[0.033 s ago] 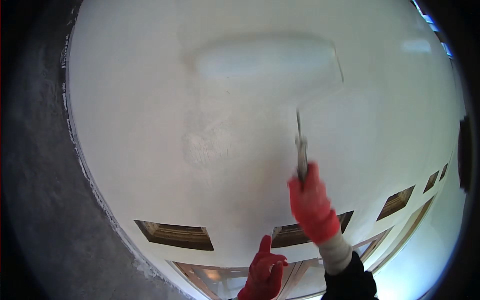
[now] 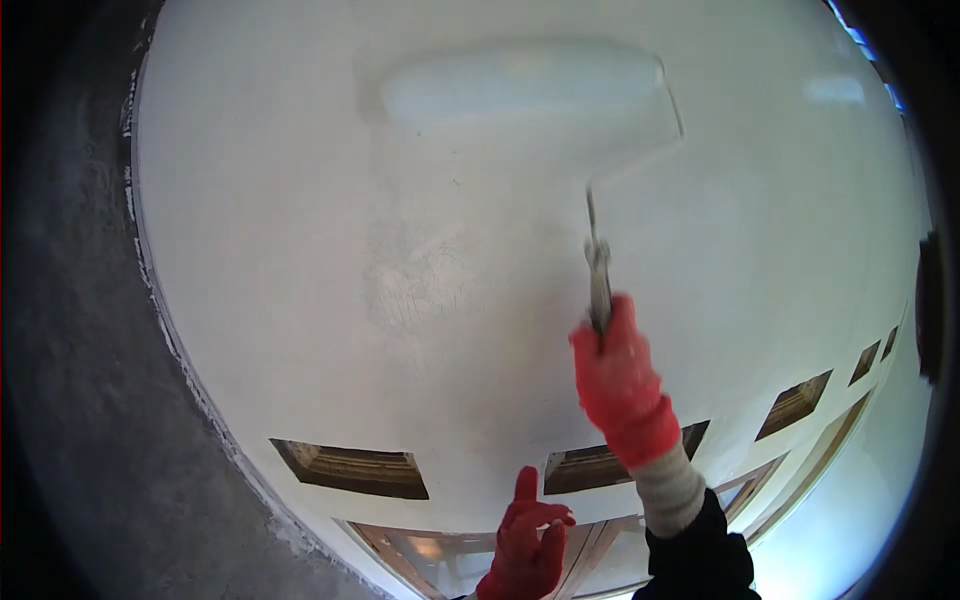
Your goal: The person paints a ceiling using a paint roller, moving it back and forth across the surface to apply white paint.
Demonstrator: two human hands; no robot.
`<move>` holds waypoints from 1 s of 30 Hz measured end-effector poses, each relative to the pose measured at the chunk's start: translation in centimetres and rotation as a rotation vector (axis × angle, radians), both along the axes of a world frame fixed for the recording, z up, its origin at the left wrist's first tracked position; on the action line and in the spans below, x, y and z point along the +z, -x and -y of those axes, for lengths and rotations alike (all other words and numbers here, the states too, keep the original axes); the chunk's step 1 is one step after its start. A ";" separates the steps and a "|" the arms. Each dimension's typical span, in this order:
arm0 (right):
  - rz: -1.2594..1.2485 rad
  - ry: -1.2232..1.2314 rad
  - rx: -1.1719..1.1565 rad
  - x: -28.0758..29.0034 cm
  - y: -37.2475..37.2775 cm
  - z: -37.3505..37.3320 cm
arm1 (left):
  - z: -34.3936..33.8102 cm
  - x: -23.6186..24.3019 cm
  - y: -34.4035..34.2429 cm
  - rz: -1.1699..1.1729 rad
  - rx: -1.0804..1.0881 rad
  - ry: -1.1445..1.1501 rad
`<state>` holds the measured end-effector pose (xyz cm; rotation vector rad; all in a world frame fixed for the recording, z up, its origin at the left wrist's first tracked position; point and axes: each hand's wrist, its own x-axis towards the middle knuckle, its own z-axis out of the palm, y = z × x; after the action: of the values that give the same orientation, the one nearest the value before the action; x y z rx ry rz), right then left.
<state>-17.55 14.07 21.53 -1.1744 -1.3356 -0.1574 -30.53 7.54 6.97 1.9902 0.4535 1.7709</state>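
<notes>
In a red glove, my right hand [image 2: 622, 385] is wrapped round the handle of a paint roller [image 2: 525, 85]. The roller's wide white sleeve lies across the upper part of a white surface [image 2: 290, 270], slightly blurred, with its wire frame bending down on the right to the grip. Below the sleeve a rough, cracked patch [image 2: 415, 290] shows in the paint. My left hand [image 2: 525, 545], also red-gloved, is low in the middle with one finger stretched out and the others partly curled. It holds nothing that I can see.
Rectangular openings with brown insides, one at the lower left [image 2: 352, 468] and several toward the right, are cut into the surface. Wood-framed glass panes [image 2: 440, 560] lie along the bottom. A grey concrete surface [image 2: 80, 350] borders the left side beyond a paint-smeared edge.
My right hand and the roller have moved a little farther up the white surface. My left hand stays almost where it was.
</notes>
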 end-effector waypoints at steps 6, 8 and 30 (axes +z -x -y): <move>-0.036 0.307 0.063 -10.4 1.8 0.9 | 0.2 -1.3 0.9 -0.088 0.261 0.171; -0.157 0.599 0.140 -19.4 1.7 3.5 | -0.5 -3.1 1.4 -0.169 0.281 0.047; -0.641 0.290 -0.169 -35.7 -14.5 15.8 | 1.2 -4.2 -6.4 -0.228 -0.137 -0.036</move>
<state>-3.08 -1.75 -14.16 -1.4259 -0.7049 0.2841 -24.18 6.33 2.74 2.2040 0.3486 1.4879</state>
